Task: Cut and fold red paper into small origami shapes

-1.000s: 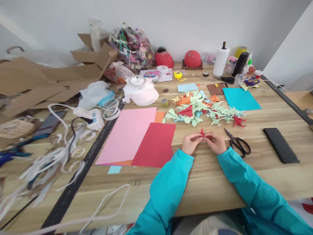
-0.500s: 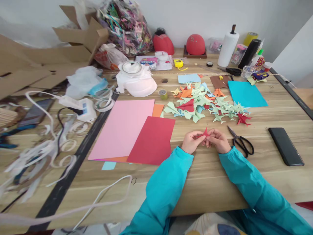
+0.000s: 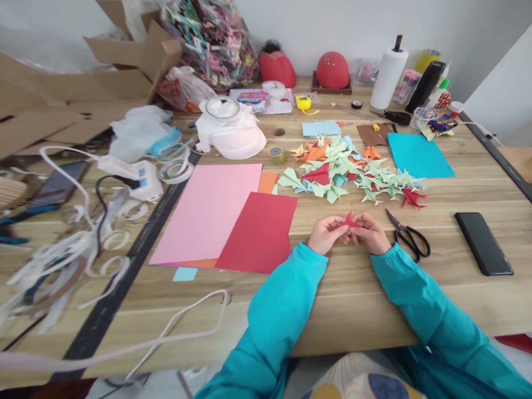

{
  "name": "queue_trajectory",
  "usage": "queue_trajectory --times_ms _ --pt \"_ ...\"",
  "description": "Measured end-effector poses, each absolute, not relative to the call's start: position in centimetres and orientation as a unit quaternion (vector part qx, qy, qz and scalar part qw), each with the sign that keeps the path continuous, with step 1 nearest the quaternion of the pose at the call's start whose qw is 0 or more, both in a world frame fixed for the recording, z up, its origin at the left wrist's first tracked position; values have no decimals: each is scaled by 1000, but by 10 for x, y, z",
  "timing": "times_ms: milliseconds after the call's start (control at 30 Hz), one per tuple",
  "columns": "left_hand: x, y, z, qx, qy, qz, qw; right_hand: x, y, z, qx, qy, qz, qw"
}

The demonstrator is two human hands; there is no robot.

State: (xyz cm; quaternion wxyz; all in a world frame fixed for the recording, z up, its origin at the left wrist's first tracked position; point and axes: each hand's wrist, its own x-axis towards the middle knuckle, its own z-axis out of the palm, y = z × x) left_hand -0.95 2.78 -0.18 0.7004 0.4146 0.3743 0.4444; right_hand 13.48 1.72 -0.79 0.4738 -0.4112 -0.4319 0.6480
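Red folded paper point(image 3: 351, 220) — small, with a sharp tip pointing up — is pinched between both hands point(image 3: 325, 235).

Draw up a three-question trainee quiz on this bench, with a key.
1. Multiple choice: what colour is the paper pinched between the left hand and right hand?
A) green
B) red
C) orange

2. True or false: the red sheet lies over part of the pink sheet.

3. Short answer: which tool lies nearest the right hand?

Key:
1. B
2. True
3. Scissors
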Motion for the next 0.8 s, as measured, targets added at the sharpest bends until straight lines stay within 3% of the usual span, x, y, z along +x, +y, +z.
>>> queue_trajectory --times_ms 800 --pt "-8 29 2 313 359 453 754 129 16 -4 -359 -373 683 515"
